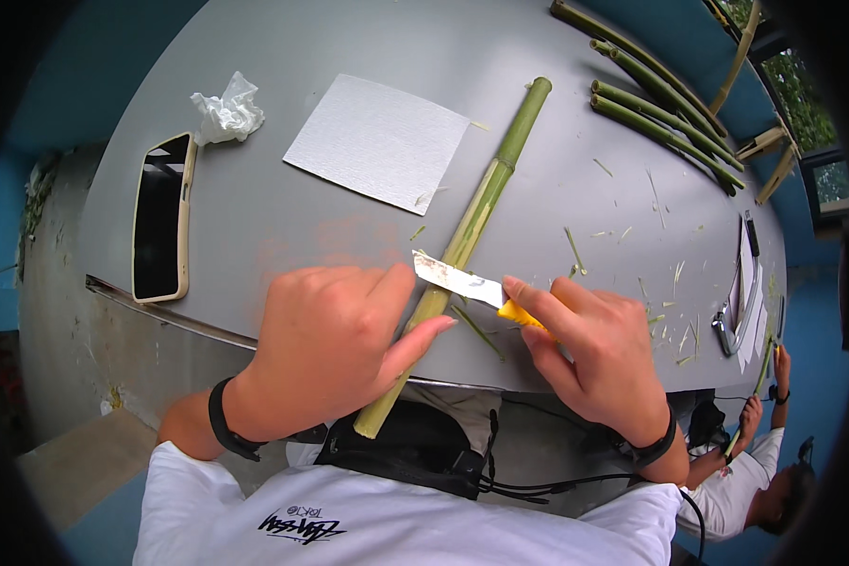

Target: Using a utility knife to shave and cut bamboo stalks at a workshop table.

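right now the left hand [325, 344] curls its fingers over the near part of a long green stalk [467, 231], thumb stretched out beneath it, pinning it against the grey table [538, 226]. the stalk runs diagonally — its near end juts past the table's near edge, its far end points up and to the right. the right hand [594, 354] is closed around the yellow handle of a utility knife [467, 283], forefinger laid along the top, the blade resting flat against the stalk just beside the left thumb. far left lie a phone [162, 217] and a crumpled tissue [226, 110]; a sheet of sandpaper [377, 141] sits beside them. more green stalks [665, 118] are stacked at the far right, with thin shavings [670, 283] scattered near the right hand.
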The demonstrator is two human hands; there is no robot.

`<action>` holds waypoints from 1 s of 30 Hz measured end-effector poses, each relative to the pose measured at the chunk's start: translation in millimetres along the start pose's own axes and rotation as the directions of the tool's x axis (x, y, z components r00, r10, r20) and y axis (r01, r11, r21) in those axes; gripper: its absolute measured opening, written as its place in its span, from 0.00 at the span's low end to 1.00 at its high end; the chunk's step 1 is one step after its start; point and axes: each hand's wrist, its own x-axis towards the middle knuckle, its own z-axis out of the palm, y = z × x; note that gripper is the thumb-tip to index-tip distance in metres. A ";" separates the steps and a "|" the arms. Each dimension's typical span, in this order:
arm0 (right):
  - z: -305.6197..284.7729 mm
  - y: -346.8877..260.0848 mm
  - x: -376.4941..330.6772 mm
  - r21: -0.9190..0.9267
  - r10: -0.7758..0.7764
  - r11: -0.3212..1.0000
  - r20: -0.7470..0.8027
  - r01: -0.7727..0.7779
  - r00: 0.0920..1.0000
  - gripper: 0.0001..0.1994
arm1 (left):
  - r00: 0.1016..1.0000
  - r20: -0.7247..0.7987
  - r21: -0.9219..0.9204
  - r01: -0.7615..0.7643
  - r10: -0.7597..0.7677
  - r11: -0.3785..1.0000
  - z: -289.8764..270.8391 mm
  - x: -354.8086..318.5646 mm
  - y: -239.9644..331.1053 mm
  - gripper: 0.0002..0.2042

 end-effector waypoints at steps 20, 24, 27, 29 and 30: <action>7.8 -2.6 -3.0 -0.007 0.034 0.999 -0.017 -0.034 0.999 0.25 | 0.993 0.069 -0.090 -0.091 0.097 0.992 2.4 -19.3 21.0 0.36; 5.5 -0.4 -2.8 -0.041 0.039 0.998 -0.010 -0.039 0.999 0.25 | 0.986 0.137 -0.089 -0.083 0.095 0.993 -0.2 -14.7 21.1 0.38; 4.0 2.8 -1.2 -0.035 0.026 0.999 -0.016 -0.027 1.000 0.25 | 0.983 0.155 -0.081 -0.084 0.096 0.993 -0.6 -12.3 21.5 0.41; 4.1 5.0 -0.1 -0.030 0.026 0.999 -0.017 -0.026 1.000 0.25 | 0.981 0.166 -0.083 -0.084 0.097 0.993 -0.6 -10.5 21.1 0.43; 3.9 6.2 0.7 -0.028 0.026 0.999 -0.018 -0.026 1.000 0.25 | 0.980 0.173 -0.088 -0.084 0.098 0.993 -1.4 -8.6 20.6 0.43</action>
